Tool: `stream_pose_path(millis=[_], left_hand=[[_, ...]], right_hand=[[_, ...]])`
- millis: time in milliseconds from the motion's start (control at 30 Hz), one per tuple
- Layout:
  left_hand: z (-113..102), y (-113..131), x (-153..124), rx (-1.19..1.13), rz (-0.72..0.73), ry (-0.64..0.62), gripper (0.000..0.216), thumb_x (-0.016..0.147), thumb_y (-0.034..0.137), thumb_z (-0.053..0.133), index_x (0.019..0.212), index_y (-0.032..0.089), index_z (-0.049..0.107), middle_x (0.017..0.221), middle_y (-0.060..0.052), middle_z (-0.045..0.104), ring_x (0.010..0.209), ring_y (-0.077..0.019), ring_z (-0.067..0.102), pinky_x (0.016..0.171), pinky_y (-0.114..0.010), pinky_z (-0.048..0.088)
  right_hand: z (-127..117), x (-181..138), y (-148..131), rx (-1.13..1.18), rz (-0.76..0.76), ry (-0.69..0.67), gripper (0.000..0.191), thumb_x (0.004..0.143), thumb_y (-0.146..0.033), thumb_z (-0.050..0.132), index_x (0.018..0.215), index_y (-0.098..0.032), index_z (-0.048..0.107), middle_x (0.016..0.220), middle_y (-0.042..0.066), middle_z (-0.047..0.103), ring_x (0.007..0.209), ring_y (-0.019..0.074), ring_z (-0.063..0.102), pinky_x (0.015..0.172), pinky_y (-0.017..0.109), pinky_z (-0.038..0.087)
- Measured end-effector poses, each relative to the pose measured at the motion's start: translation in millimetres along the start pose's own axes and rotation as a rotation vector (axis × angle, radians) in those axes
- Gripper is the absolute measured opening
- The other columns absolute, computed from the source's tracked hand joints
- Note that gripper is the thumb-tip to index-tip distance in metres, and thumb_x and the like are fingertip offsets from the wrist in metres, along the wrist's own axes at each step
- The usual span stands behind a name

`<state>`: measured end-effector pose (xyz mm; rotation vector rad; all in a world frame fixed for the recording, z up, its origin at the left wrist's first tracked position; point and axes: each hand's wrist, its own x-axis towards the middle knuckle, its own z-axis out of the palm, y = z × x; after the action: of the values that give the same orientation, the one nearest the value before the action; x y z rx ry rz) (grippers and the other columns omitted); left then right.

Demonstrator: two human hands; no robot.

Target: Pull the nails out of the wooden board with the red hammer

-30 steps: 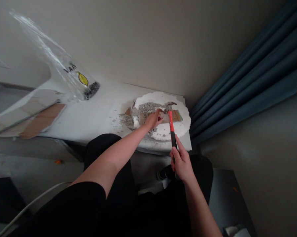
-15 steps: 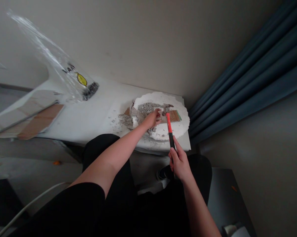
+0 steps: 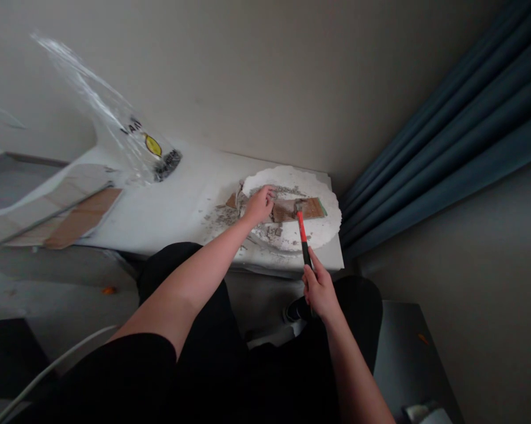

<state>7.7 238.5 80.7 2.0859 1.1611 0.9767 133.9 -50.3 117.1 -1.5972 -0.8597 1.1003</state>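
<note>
My right hand [image 3: 320,288] is wrapped round the black grip of a hammer [image 3: 303,232] with a red-and-black handle. The hammer's head rests on or just over a flat brown strip [image 3: 283,212] that has a greenish right end. My left hand [image 3: 259,205] is at the strip's left end with its fingers curled; whatever is between them is hidden. Under the strip lies a white, scalloped-edged mat [image 3: 329,227]. Grey crumbled rubble [image 3: 292,190] is spread behind the strip, and more broken bits lie in front of it.
The white tabletop [image 3: 181,206] has grey crumbs [image 3: 221,218] left of the mat. A clear plastic bag [image 3: 128,129] stands against the wall. Brown cardboard [image 3: 83,218] lies at the left. Blue-grey curtains [image 3: 446,123] hang close to the table's right end.
My left hand has moved left, uncovering more of the brown strip. The hammer head has come down onto or close to the strip. The view has shifted slightly.
</note>
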Motion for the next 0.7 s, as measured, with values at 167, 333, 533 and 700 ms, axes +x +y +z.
stream_pose_path(millis=[167, 333, 533, 700], left_hand=[[-27, -14, -8, 0.109, -0.094, 0.056, 0.044, 0.084, 0.006, 0.051, 0.126, 0.017, 0.058, 0.109, -0.008, 0.072, 0.095, -0.0196, 0.066, 0.092, -0.031, 0.051], [-64, -30, -22, 0.290, -0.286, 0.141, 0.036, 0.089, 0.018, 0.054, 0.125, 0.017, 0.057, 0.107, -0.009, 0.072, 0.094, -0.0214, 0.068, 0.086, -0.031, 0.051], [-78, -62, -48, 0.473, -0.465, -0.355, 0.017, 0.082, 0.029, 0.064, 0.095, 0.020, 0.069, 0.092, -0.010, 0.075, 0.092, -0.0285, 0.070, 0.076, -0.032, 0.050], [-64, -83, -80, 0.569, -0.285, -0.665, 0.010, 0.075, 0.024, 0.066, 0.083, 0.020, 0.072, 0.085, -0.008, 0.075, 0.081, -0.0243, 0.070, 0.074, -0.030, 0.049]], right_hand=[[1, -5, 6, 0.051, 0.055, -0.022, 0.084, 0.094, -0.053, 0.062, 0.167, -0.027, 0.030, 0.065, -0.009, 0.042, 0.038, 0.0069, 0.032, 0.033, 0.019, 0.029], [-2, -2, 8, 0.048, 0.051, -0.024, 0.085, 0.094, -0.052, 0.064, 0.167, -0.026, 0.030, 0.065, -0.009, 0.043, 0.038, 0.0062, 0.032, 0.033, 0.019, 0.030], [-3, 1, 15, 0.057, 0.049, -0.029, 0.087, 0.093, -0.053, 0.064, 0.167, -0.025, 0.029, 0.068, -0.008, 0.047, 0.036, 0.0062, 0.035, 0.032, 0.020, 0.032], [-4, 1, 18, 0.076, 0.047, -0.036, 0.086, 0.093, -0.053, 0.063, 0.167, -0.025, 0.029, 0.069, -0.008, 0.048, 0.036, 0.0065, 0.038, 0.032, 0.019, 0.031]])
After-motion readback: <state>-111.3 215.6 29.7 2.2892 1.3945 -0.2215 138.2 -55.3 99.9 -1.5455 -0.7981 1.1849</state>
